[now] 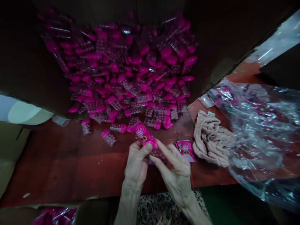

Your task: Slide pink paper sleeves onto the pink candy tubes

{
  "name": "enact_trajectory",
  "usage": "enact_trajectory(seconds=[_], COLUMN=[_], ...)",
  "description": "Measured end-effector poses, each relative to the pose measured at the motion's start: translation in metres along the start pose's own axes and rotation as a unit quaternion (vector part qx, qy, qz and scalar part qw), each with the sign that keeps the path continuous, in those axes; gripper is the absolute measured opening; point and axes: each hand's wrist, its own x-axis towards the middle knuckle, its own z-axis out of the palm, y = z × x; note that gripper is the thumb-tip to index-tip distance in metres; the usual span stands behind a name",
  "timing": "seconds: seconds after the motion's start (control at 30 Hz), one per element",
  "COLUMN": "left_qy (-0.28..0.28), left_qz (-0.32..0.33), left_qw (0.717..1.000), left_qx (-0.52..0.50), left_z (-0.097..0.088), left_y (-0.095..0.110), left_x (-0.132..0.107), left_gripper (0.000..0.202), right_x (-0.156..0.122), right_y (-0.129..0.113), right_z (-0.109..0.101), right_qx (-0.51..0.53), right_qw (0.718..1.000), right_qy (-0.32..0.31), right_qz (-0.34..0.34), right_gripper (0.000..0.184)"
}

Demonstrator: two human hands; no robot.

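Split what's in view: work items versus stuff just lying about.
Work: left hand, right hand, pink-labelled tube held between them, heap of pink-capped tubes, loose pink label.
Lying about: crumpled beige cloth, clear plastic bag.

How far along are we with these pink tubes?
Done: the box at the bottom edge holds pink packs, though little of them shows. In hand: the left hand and right hand grip a pink-labelled tube. Left: a big heap of bare tubes, with pink labels lying by the right hand.
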Motion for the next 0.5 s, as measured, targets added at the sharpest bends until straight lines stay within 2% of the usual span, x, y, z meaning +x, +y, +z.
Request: enact_trajectory(seconds=[0.1,0.17,0.27,0.37,0.5], left_qy=[-0.032,-0.043,-0.026,-0.017,-0.053], left_qz=[-0.022,0.001,0.047,0.066,0.057], left_qw=[0.999,0.999,0.998,0.997,0.997], left_qx=[-0.022,-0.016,0.011,0.023,0.012], left_z=[-0.003,-0.004,-0.002,0.002,0.003], left_y=[-0.001,-0.002,-0.003,-0.002,0.002], left_x=[0.002,0.003,0.002,-0.002,-0.004], left_gripper=[0.019,0.017,0.015,0.016,0.022], right_x=[-0.001,-0.002,-0.004,-0.005,-0.006], right_y=[-0.001,-0.002,-0.008,-0.014,-0.018], right_z=[-0.001,-0.001,0.0,0.001,0.002], right_qx=[0.033,0.058,0.066,0.068,0.119], right_qw=[0.993,0.984,0.983,0.987,0.973], right_qy=[-0.019,-0.052,-0.088,-0.074,-0.101], right_qz=[0.108,0.16,0.147,0.124,0.171], right_gripper=[0.037,0.023,0.013,0.011,0.015])
